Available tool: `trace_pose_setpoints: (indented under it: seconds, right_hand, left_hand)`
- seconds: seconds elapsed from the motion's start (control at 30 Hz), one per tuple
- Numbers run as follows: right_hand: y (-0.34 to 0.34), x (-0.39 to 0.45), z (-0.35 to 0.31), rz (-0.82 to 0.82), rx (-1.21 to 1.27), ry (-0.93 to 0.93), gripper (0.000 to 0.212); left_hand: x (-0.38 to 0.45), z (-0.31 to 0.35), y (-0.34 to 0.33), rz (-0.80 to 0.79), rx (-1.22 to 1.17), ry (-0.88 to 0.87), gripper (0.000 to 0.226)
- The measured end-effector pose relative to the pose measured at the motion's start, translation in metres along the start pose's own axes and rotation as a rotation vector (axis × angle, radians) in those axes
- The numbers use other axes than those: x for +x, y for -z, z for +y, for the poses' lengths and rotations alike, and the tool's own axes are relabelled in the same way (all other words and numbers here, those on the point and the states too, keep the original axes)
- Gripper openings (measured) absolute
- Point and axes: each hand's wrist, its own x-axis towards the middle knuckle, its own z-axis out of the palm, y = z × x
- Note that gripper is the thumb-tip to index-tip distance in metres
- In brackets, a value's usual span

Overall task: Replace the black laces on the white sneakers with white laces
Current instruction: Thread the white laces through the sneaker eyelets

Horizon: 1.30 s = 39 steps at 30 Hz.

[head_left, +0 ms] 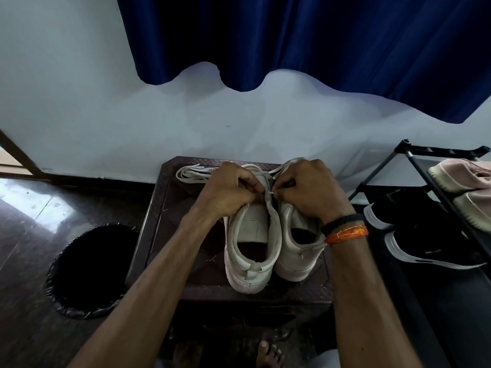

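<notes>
Brown stool (pixel 164 208) carries 2 sneakers (pixel 252 243); both my hands pinch the white lace (pixel 269 193) tip between them, left hand (pixel 228 189) and right hand (pixel 308 189) equally near.

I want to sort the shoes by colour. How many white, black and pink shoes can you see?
White sneakers on the stool: 2
Black shoes on the rack: 2
Pink shoes on the rack: 2
Total: 6
</notes>
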Motion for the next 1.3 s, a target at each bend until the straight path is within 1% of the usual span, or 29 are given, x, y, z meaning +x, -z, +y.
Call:
trace_pose_setpoints:
  seconds: [0.1, 0.2, 0.33, 0.43, 0.6, 0.7, 0.8, 0.9, 0.97, 1.1, 1.17, 1.23, 1.3]
  right_hand:
    - [-0.004, 0.000, -0.004, 0.029, 0.005, -0.050, 0.019]
    - [-0.011, 0.002, -0.008, 0.062, 0.010, -0.097, 0.020]
    - [-0.013, 0.002, -0.012, 0.129, 0.035, -0.141, 0.020]
    - [-0.010, 0.002, -0.011, 0.101, 0.070, -0.153, 0.021]
    - [-0.008, 0.000, -0.013, 0.076, 0.132, -0.166, 0.022]
    - [-0.008, 0.000, -0.013, 0.081, 0.146, -0.157, 0.026]
    - [-0.009, 0.000, -0.013, 0.077, 0.158, -0.155, 0.026]
    - [-0.011, 0.001, -0.011, 0.085, 0.158, -0.133, 0.019]
    - [-0.013, 0.003, -0.009, 0.090, 0.151, -0.126, 0.019]
    - [-0.016, 0.004, -0.008, 0.107, 0.145, -0.130, 0.027]
    - [-0.015, 0.003, -0.010, 0.155, 0.089, -0.103, 0.029]
    - [-0.011, 0.004, -0.014, 0.214, 0.057, -0.056, 0.027]
    - [-0.009, 0.005, -0.020, 0.210, 0.152, -0.002, 0.022]
  left_hand:
    - [-0.001, 0.001, -0.002, 0.011, 0.016, -0.017, 0.018]
    - [-0.002, 0.001, -0.005, 0.057, 0.087, -0.053, 0.025]
    - [-0.004, 0.006, -0.005, 0.079, 0.161, -0.136, 0.023]
    - [-0.006, 0.009, -0.004, 0.107, 0.201, -0.177, 0.021]
    - [-0.006, 0.012, -0.006, 0.141, 0.298, -0.205, 0.027]
    - [-0.006, 0.013, -0.005, 0.126, 0.378, -0.251, 0.025]
    - [-0.006, 0.013, -0.002, 0.058, 0.360, -0.218, 0.022]
    - [-0.005, 0.013, 0.004, 0.001, 0.334, -0.150, 0.020]
    - [-0.004, 0.011, 0.010, 0.013, 0.321, -0.108, 0.018]
    - [-0.007, 0.010, 0.023, 0.035, 0.195, -0.019, 0.015]
    - [-0.009, 0.012, 0.027, 0.042, 0.204, -0.014, 0.010]
    - [-0.009, 0.014, 0.029, 0.054, 0.209, -0.012, 0.007]
    - [-0.009, 0.016, 0.032, 0.049, 0.191, 0.017, 0.004]
